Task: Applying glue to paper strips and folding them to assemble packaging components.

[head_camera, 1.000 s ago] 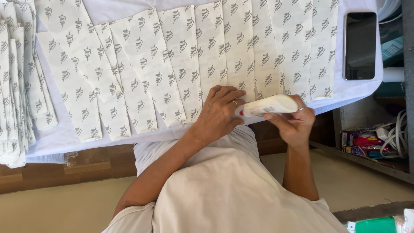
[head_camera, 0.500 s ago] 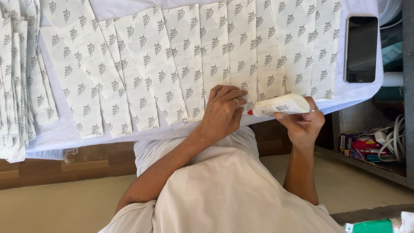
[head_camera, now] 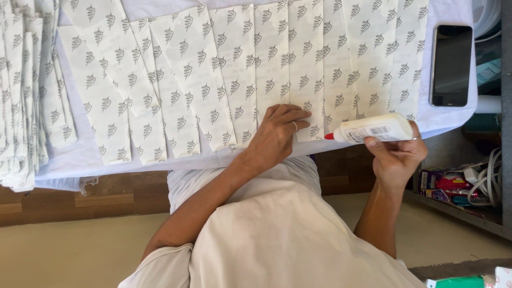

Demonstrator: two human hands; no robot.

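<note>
The right hand [head_camera: 397,154], at the right of the frame, has its grip closed around a white glue bottle [head_camera: 373,128] held level, red tip pointing left. The left hand [head_camera: 277,136], at centre, rests loosely curled, holding nothing, on the patterned paper strips [head_camera: 277,64]. The strips overlap in a row across the counter [head_camera: 453,114]; a dark phone [head_camera: 451,65] lies at upper right.

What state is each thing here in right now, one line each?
Glue bottle: held sideways, red tip pointing left, uncapped.
Right hand: closed around the glue bottle.
Left hand: pressing flat on the paper strips.
Paper strips: laid out overlapping on the table.
Phone: face up, screen dark.
</note>
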